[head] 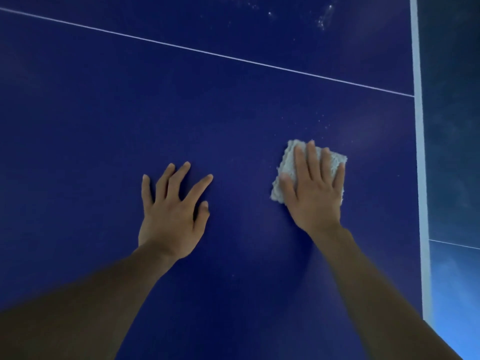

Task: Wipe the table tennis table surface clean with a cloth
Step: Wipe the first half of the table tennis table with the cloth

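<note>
Both hands flat on the blue table (104,126).
Right hand (313,189), fingers extended, presses a folded cloth (288,162); left hand (172,207), fingers splayed, holds nothing.

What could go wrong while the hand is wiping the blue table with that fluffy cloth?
1. The white specks far up the table lie beyond the cloth, so they might get missed.
2. The right hand only presses flat on the cloth, so it could slip out.
3. The left hand rests bare on the surface and might leave smudges.
</note>
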